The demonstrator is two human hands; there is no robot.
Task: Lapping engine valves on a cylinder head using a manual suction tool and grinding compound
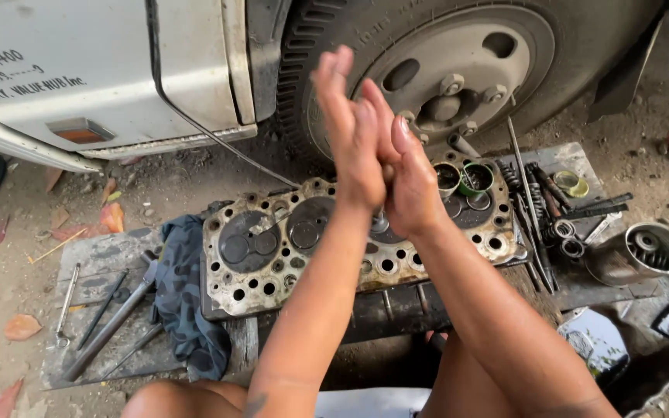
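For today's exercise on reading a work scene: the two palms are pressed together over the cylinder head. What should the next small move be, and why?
Probably roll the palms against each other. The left hand and right hand are pressed flat together, upright, above the cylinder head, directly over a valve seated in it. A thin stem seems to run between them, though it is mostly hidden.
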